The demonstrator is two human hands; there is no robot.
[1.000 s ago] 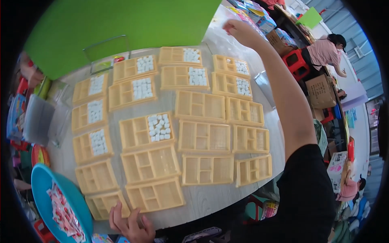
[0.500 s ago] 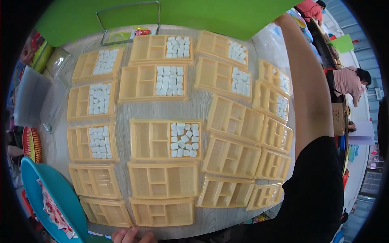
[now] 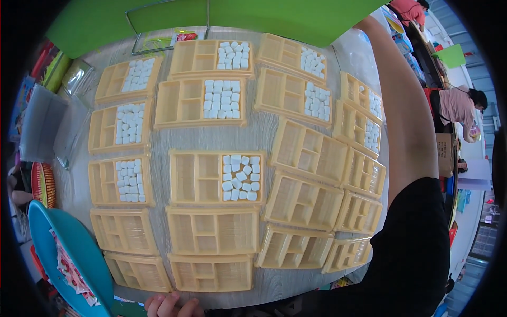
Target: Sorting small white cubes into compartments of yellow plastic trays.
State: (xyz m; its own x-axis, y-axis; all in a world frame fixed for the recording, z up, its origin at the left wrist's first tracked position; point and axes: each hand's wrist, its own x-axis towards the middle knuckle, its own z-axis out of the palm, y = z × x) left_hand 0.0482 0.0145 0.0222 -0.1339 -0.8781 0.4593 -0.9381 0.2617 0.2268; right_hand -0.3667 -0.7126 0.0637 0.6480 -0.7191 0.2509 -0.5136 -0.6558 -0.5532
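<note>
Pale yellow divided trays cover the grey table, several with white marshmallow-like pieces in one compartment. A middle tray [image 3: 195,177] holds pieces [image 3: 241,178] with gaps between them; the tray [image 3: 170,105] above it is more tightly filled. At the table's front edge rests my left hand [image 3: 173,305], its bent fingers slightly apart with nothing visible in them, just below an empty tray [image 3: 214,273]. My right arm [image 3: 404,121] reaches along the right side to the far corner. Beside the green panel [image 3: 211,21] my right wrist [image 3: 367,26] shows, but the fingers are hidden.
A blue basin [image 3: 39,227] with red-and-white packets [image 3: 71,269] stands at the lower left. Left of the trays are a clear plastic box [image 3: 42,124] and a red basket [image 3: 43,185]. A metal wire frame [image 3: 208,18] stands before the panel. A person [image 3: 459,108] works at right.
The trays sit slightly higher in the picture, as the whole view has shifted a little. My right arm still reaches to the far corner, and my left hand stays at the front edge.
</note>
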